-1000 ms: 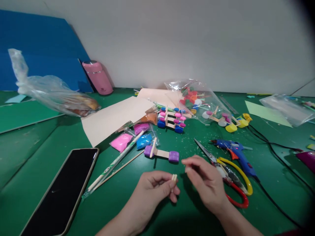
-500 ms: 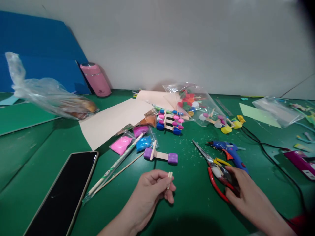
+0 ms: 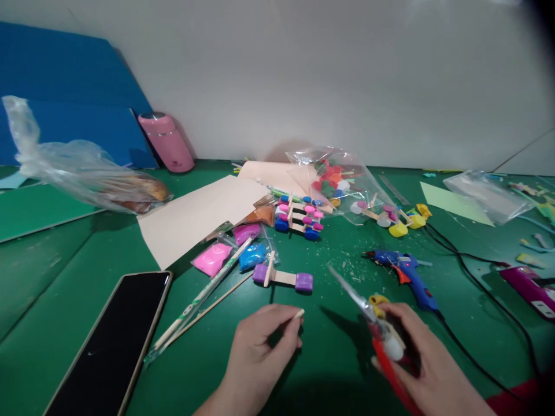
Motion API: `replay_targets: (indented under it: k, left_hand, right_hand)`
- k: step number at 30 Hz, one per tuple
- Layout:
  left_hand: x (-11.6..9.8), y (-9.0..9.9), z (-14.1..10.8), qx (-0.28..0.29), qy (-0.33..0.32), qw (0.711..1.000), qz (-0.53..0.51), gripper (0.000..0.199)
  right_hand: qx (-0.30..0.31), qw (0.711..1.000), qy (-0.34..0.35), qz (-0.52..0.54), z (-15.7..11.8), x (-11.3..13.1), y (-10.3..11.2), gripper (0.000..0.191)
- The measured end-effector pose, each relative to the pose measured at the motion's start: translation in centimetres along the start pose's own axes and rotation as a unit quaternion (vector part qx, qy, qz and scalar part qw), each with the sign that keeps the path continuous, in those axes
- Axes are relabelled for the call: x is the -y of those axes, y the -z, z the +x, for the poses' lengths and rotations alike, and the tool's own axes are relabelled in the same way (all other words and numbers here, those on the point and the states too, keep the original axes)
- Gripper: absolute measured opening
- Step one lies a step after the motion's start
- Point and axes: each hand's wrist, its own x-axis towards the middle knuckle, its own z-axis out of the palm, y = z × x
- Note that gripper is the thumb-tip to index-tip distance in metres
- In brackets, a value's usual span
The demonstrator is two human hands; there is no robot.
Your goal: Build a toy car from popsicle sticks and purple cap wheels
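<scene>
My left hand (image 3: 264, 346) is closed in a pinch on short pale wooden sticks (image 3: 300, 314), whose ends poke out at the fingertips. At the right, my right hand (image 3: 427, 358) grips scissors (image 3: 362, 300) with silver pointed blades and red handles, raised off the table and smeared by motion. A yellow part and a white round piece show beside its fingers, partly hidden. Just beyond my left hand lies a purple clay-and-stick piece (image 3: 284, 278), with a purple block at each end and an upright stick.
A blue glue gun (image 3: 405, 271) with a black cord lies beyond my right hand. Clay packets (image 3: 212, 259), a wooden skewer (image 3: 212, 306) and a phone (image 3: 110, 341) are on the left. Small colourful models (image 3: 299, 219), a clear bag (image 3: 347, 179) and a pink flask (image 3: 168, 141) stand farther back.
My right hand has lifted the scissors from the table and drawn them nearer. My left hand has turned, so less of the sticks shows.
</scene>
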Motion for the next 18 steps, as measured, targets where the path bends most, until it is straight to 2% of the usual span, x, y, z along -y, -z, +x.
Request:
replay_targets:
  k: [3,6,11,18]
  left_hand:
    - [-0.2,0.5,0.0,-0.047,-0.132,0.982,0.128,0.014]
    - [-0.2,0.8,0.0,-0.081,-0.206,0.953,0.207,0.016]
    - [0.3,0.9,-0.2,-0.093,-0.267,0.928,0.243,0.017]
    - [0.5,1.1,-0.3,-0.081,-0.279,0.927,0.237,0.018]
  right_hand:
    - [0.039,0.999,0.006,0.029,-0.4,1.6,-1.6,0.053]
    - [0.034,0.999,0.027,0.033,-1.2,1.7,-3.3,0.062]
    - [-0.028,1.000,0.007,0.010,-2.2,1.1,-5.1,0.062]
    - [0.034,0.999,-0.030,-0.016,-2.2,2.0,-4.8,0.066]
